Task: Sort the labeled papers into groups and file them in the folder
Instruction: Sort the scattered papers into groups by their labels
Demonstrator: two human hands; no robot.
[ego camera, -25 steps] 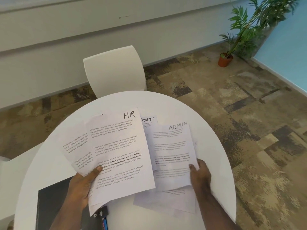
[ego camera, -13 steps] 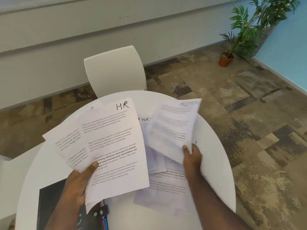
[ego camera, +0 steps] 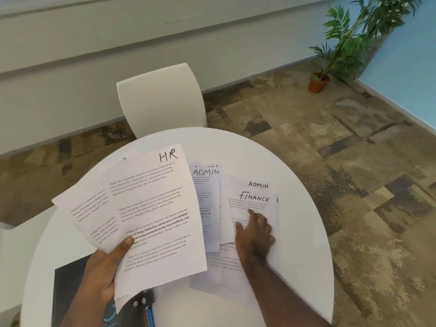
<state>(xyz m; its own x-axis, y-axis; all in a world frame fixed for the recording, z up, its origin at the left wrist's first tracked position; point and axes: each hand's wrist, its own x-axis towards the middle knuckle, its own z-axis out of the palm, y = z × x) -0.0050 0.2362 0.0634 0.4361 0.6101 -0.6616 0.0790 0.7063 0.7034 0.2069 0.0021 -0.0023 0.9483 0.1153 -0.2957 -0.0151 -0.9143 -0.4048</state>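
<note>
White sheets everywhere. Change since 0.5 s ago: the sheet the right hand [ego camera: 253, 234] had lifted is now down flat in the middle, reading ADMIN [ego camera: 207, 197], covering the one that showed "…PORTS". That uncovered a right pile: FINANCE sheet [ego camera: 256, 204] on top, another ADMIN sheet [ego camera: 258, 184] peeking out behind its far edge. Right hand went from pinching paper in the air to lying on the FINANCE sheet, fingers fairly straight and spread, pressing down; slightly blurred, no grip that I can see.

Left hand [ego camera: 103, 272]: same as before, thumb on top, fingers under, clamping a fan of sheets above the near-left table [ego camera: 295, 173]. Top one is the HR sheet [ego camera: 155, 208], tilted, label at its far-right corner, four printed paragraphs, one partly bold. Another sheet fans out left from behind it; its label is hidden.

All sheets: handwritten black caps heading, small grey body text. More paper lies under the right forearm, near side, label not visible.

Folder [ego camera: 68, 293]: black, near-left on the table, mostly under the left hand and fan. Metal clip with two rivets shows at its right edge.

Far side: white chair [ego camera: 160, 100]; potted plant [ego camera: 330, 67] far right.
</note>
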